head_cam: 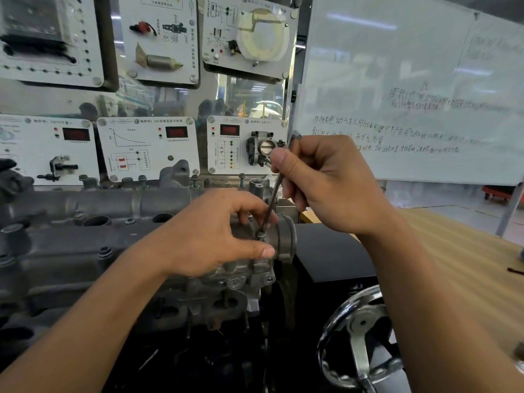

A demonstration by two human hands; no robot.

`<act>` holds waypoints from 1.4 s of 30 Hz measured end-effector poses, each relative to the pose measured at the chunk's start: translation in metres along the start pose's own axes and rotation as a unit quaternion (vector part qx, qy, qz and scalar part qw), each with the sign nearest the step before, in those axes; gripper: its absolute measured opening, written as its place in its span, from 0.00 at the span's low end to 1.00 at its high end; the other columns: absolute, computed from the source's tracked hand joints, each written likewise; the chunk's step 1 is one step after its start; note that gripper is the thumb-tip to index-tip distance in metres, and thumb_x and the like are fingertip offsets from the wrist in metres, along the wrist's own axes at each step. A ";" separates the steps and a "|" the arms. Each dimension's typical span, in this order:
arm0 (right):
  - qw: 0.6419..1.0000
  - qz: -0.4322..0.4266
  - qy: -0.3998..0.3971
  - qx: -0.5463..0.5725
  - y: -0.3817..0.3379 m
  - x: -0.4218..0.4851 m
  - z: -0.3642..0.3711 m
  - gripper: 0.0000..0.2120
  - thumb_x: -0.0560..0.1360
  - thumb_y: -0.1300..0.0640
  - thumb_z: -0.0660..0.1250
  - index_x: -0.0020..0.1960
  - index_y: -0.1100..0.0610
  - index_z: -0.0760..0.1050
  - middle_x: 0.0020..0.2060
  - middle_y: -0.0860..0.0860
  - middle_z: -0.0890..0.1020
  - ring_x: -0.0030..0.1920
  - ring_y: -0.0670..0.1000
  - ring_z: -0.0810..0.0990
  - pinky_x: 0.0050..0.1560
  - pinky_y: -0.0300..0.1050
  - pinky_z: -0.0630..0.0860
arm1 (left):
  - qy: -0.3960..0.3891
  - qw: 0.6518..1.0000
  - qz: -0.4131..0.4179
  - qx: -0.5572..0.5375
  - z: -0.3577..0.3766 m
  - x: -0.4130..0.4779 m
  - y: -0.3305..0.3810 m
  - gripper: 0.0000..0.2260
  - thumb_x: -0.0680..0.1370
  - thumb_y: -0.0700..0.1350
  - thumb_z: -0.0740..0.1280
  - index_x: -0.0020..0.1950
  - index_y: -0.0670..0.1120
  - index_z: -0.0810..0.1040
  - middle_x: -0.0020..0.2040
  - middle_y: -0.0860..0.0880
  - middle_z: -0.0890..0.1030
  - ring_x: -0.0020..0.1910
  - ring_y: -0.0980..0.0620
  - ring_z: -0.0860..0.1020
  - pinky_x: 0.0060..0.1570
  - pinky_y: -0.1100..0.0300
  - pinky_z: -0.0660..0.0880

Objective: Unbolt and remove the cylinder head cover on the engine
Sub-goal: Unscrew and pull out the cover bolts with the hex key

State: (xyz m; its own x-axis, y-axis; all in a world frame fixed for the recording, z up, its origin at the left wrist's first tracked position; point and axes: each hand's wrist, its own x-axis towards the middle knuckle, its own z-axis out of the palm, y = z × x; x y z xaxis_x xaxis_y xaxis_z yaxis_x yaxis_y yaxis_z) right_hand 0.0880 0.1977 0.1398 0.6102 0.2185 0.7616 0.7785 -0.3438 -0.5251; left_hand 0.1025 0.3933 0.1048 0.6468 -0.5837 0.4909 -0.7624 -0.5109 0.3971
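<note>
The grey cast cylinder head cover [113, 205] runs across the engine from the left edge to the centre. Near its right end a bolt [261, 234] sits in the cover. A thin metal key wrench [276, 188] stands tilted with its lower tip in that bolt. My right hand [326, 182] grips the wrench's upper part, fingers curled round the shaft. My left hand [224, 234] rests on the cover's right end, thumb and fingers curved close around the bolt and the wrench tip. Several other bolts [105, 251] stand along the cover's edges.
Training panels with sensors and red displays [147, 148] stand right behind the engine. A whiteboard [411, 95] fills the upper right. A wooden table [467, 265] lies to the right, a chrome handwheel [360, 336] at lower right, a black box [334, 253] beside the engine.
</note>
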 end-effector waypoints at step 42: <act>0.998 -0.050 -0.018 0.014 -0.007 0.005 0.007 0.08 0.72 0.60 0.76 0.34 0.58 0.82 0.22 0.47 0.77 0.23 0.42 0.71 0.26 0.34 0.66 | 0.136 0.969 0.019 -0.206 0.002 0.002 0.001 0.09 0.68 0.48 0.75 0.46 0.48 0.86 0.39 0.54 0.87 0.42 0.56 0.86 0.47 0.68 0.79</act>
State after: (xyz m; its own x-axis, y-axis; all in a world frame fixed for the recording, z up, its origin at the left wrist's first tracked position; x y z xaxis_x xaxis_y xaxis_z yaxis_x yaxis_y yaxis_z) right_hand 0.0862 0.2074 0.1445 0.5334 0.2833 0.7970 0.8394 -0.2935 -0.4575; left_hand 0.1034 0.3902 0.1042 0.6321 -0.3809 0.6748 -0.7645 -0.1647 0.6232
